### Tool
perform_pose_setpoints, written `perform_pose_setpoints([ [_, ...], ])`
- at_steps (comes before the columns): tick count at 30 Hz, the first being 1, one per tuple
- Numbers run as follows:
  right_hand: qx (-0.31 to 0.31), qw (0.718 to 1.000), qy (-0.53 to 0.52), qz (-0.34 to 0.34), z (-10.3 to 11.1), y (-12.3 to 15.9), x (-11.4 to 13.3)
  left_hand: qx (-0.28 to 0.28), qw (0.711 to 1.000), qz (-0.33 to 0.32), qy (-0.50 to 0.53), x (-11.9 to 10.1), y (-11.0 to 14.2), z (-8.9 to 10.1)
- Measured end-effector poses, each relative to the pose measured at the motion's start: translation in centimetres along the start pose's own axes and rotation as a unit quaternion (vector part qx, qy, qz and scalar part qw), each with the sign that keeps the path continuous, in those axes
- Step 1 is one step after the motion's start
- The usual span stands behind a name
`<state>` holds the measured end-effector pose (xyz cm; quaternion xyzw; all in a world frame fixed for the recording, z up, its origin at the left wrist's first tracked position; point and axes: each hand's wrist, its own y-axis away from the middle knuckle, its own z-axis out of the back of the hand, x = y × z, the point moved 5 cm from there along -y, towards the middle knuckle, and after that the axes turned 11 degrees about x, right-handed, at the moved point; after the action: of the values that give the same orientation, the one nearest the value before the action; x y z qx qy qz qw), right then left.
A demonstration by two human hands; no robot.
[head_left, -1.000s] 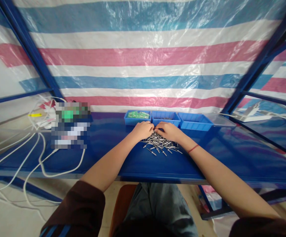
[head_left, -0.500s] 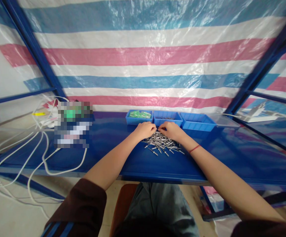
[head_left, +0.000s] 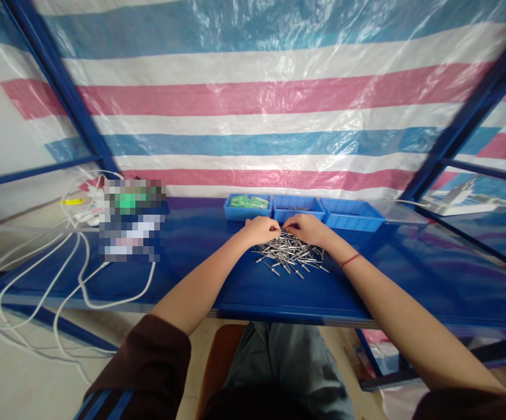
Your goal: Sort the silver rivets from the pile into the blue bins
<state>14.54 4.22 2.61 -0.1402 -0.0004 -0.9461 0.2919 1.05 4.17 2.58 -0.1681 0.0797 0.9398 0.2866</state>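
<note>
Metal pin pile [head_left: 290,252], qty 1: on blue table [head_left: 253,291]. L hand [head_left: 263,229]: pile's far-L edge, fingers curled narrow; contents can't tell. R hand [head_left: 308,228]: far-R edge, ditto. Mid blue bin [head_left: 297,202]: behind pile.

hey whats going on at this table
A person's left hand and right hand are at the far edge of a pile of slim metal pieces on a blue table; whether either grips one is hard to tell. Behind them stand three blue bins in a row; the leftmost holds green items.
</note>
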Motion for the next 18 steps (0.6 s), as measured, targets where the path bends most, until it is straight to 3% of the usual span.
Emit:
perform_pose_setpoints([
  [9, -0.011, 1.000, 0.015, -0.023, 1.4, 0.8, 0.0, -0.031, 0.999, 0.002, -0.017, 0.0, 0.2, 0.4],
  [18, 0.009, 0.999, 0.033, -0.008, 0.4, 0.5, 0.3, -0.039, 0.999, -0.006, -0.037, 0.1, 0.0, 0.0],
])
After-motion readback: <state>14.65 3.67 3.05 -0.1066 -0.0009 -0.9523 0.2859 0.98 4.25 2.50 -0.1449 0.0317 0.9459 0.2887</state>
